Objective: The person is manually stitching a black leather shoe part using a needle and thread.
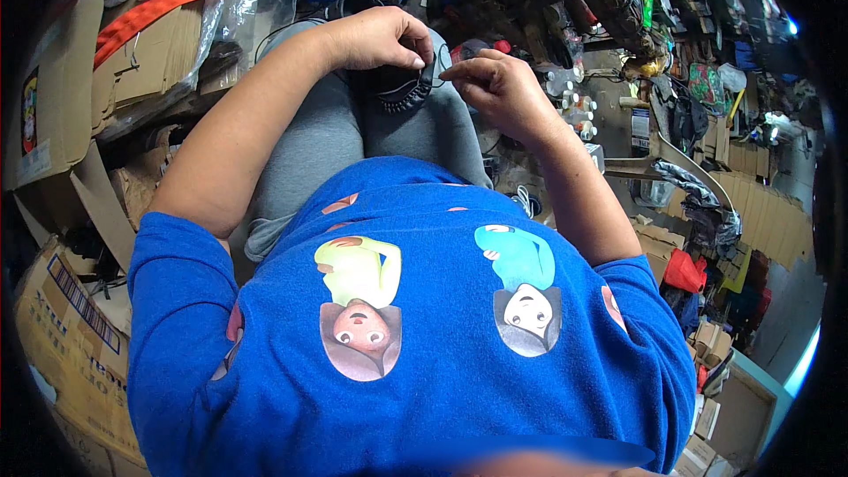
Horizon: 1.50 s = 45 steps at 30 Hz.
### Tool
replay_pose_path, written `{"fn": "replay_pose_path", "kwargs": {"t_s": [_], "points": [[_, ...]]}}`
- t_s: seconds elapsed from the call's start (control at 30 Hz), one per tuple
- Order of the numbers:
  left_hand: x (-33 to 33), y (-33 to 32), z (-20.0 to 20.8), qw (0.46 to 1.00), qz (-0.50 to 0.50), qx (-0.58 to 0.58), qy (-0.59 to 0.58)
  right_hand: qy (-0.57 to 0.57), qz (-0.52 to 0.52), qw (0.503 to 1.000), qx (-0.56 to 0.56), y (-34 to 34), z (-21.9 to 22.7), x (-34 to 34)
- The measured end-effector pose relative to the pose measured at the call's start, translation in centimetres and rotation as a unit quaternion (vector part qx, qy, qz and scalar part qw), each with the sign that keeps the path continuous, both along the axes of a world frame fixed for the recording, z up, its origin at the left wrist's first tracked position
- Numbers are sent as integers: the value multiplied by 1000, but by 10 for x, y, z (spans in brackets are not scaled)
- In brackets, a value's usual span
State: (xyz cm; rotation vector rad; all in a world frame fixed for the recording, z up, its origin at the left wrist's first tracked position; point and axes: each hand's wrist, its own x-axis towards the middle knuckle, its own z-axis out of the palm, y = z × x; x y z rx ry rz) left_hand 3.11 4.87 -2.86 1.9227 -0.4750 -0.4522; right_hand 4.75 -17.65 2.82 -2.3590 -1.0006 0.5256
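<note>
A black shoe-like piece (402,95) rests on my grey-trousered lap, with a row of pale stitches or ridges along its near edge. My left hand (384,40) is curled over its far part, thumb pressed against the fingers; what it pinches is too small to make out. To the right, my right hand (496,88) has thumb and forefinger pinched together at a thin black thread (441,60). The thread makes a small loop between the two hands. Much of the black piece is hidden under my left hand.
Flattened cardboard (159,49) with orange strips (159,13) and clear plastic stands at the left. Several small bottles (579,110) are right of my knees. Dark clutter fills the far side. A curved pale chair-like frame (685,168) stands farther right.
</note>
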Motion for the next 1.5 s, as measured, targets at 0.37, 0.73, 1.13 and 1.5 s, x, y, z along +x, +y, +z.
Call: {"fn": "replay_pose_path", "kwargs": {"t_s": [0.37, 0.73, 1.13, 1.5], "points": [[4, 7, 0, 997, -25, -40, 63, 8, -39, 999, -30, 6, -5, -16], [5, 5, -5, 996, -33, -44, 64, -134, 43, 989, -51, 16, -2, -13], [-2, 1, -10, 1000, 1, -25, 4, -87, 183, 977, -62, 24, 2, 18], [-1, 7, -9, 998, -27, -45, 39, -87, 132, 985, -65, 17, 5, 11]]}}
